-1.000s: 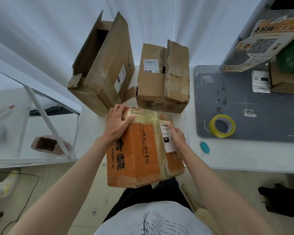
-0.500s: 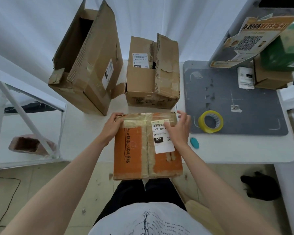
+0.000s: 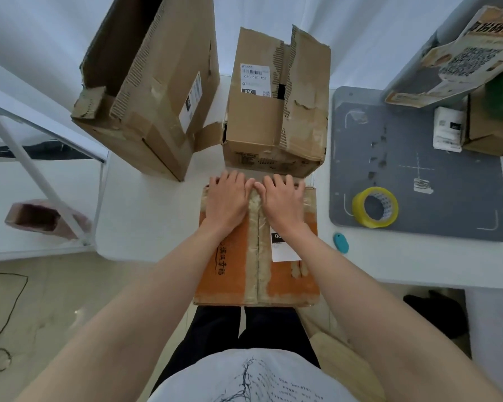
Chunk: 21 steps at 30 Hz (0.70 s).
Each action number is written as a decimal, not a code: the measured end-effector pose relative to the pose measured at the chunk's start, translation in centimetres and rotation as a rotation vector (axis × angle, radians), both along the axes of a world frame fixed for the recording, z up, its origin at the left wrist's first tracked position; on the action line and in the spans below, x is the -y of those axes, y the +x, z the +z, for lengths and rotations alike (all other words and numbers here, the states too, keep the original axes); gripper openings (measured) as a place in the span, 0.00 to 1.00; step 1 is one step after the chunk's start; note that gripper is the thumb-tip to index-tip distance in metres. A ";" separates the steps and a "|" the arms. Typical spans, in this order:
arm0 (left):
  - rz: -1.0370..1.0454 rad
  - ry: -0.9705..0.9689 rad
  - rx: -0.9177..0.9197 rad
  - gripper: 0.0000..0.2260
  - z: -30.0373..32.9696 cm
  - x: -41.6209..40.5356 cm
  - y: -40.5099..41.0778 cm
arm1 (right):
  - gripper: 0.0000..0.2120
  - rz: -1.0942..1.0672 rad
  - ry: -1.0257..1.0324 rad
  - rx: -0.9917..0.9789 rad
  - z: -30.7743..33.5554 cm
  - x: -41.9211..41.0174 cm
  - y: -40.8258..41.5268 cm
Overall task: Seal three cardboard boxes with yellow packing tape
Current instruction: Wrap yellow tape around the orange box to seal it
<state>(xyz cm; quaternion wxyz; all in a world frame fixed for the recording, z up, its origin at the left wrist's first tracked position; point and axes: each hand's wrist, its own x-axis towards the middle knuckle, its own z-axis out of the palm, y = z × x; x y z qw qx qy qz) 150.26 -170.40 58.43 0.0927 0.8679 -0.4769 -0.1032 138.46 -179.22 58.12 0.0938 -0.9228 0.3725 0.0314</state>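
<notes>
1. White curtain hangs across the top of the frame behind a white worktop (image 3: pixel 145 216) that fills the middle.
2. At lower centre an orange box (image 3: pixel 235 265) lies flat on the worktop's near edge, its flaps closed, old clear tape running down its centre seam and a white label on its right half.
3. Both hands press flat on the far end of that box, fingers straight and spread: the left hand (image 3: pixel 227 203) on the left flap, the right hand (image 3: pixel 282 203) on the right flap, their inner edges almost meeting over the seam.
4. Just beyond the fingertips stands a medium brown box (image 3: pixel 262 123) with torn flaps, centre top.
5. A tall brown box (image 3: pixel 157 91) leans open at the upper left, close beside it.
6. A yellow tape roll (image 3: pixel 375 207) rests on a grey mat (image 3: pixel 418 146) at the right, with a small teal object (image 3: pixel 340 242) on the worktop just below the mat.
</notes>
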 end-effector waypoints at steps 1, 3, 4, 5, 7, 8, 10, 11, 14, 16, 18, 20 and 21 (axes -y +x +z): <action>0.005 0.005 0.001 0.15 0.0 0.2 0.1 | 0.28 0.008 0.001 -0.001 0.0 0.0 0.1; -0.004 0.018 -0.010 0.14 0.0 0.6 0.4 | 0.26 0.027 0.029 0.019 0.0 0.5 0.5; -0.019 0.025 -0.024 0.15 0.1 0.7 0.7 | 0.24 0.040 0.067 0.047 0.2 1.0 0.7; -0.039 0.035 -0.036 0.17 0.2 0.7 1.0 | 0.22 0.054 0.113 0.079 0.4 1.4 0.7; -0.084 0.051 -0.039 0.21 0.3 0.3 1.2 | 0.21 0.058 0.157 0.119 0.6 2.3 -0.3; -0.105 0.059 -0.026 0.23 0.3 0.0 1.1 | 0.23 0.032 0.134 0.118 0.5 2.4 -1.3; -0.136 0.084 0.009 0.24 0.3 -0.5 0.5 | 0.27 -0.081 0.079 0.104 0.0 2.3 -3.0; -0.145 0.093 0.013 0.25 0.3 -0.5 0.4 | 0.27 -0.147 0.076 0.096 -0.4 2.1 -3.4; -0.169 0.104 -0.098 0.24 0.9 0.3 1.0 | 0.24 -0.308 0.157 0.140 -0.2 1.5 -3.1; -0.142 0.049 -0.231 0.25 1.8 0.1 2.0 | 0.30 -0.461 0.261 0.274 0.9 1.2 -3.0; -0.011 -0.058 -0.260 0.33 2.4 -1.2 2.2 | 0.39 -0.674 0.450 0.373 1.6 0.9 -4.0; 0.230 -0.107 -0.351 0.42 2.6 -3.1 1.6 | 0.44 -0.835 0.664 0.383 1.1 1.1 -5.2; 0.362 -0.101 -0.465 0.46 2.4 -3.9 1.2 | 0.45 -0.886 0.756 0.396 0.9 1.2 -5.7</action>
